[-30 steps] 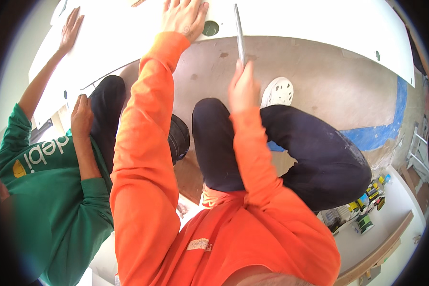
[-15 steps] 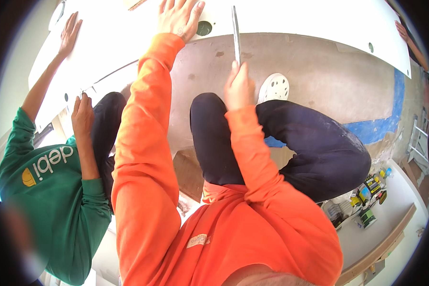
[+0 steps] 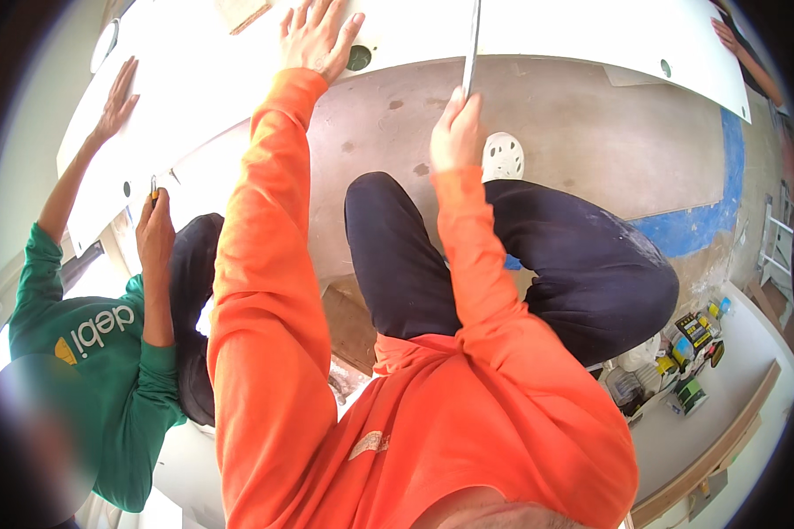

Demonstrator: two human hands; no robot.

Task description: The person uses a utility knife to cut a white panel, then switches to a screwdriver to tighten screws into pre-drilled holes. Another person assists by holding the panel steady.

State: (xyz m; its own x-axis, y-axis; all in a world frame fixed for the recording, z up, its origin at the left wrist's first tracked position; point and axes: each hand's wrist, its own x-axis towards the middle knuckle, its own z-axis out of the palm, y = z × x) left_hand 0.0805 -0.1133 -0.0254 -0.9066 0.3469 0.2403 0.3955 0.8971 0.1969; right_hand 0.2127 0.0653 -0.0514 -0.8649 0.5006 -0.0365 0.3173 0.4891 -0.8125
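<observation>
Left hand (image 3: 316, 42): spread flat on the white panel (image 3: 556, 26), grasping nothing; just beside a round hole (image 3: 359, 58) | Right hand (image 3: 457, 132): clenched around the metal bar (image 3: 473, 44), which overlaps the panel in view (top end out of frame; contact unclear) | Done: hole already through; bar in hand | Remaining: bar not laid down; more cannot be told

Passage above the floor (image 3: 375, 119) between white panel (image 3: 556, 31) and dark-clad knees (image 3: 378, 198), metal rod (image 3: 473, 48) in the way
</observation>
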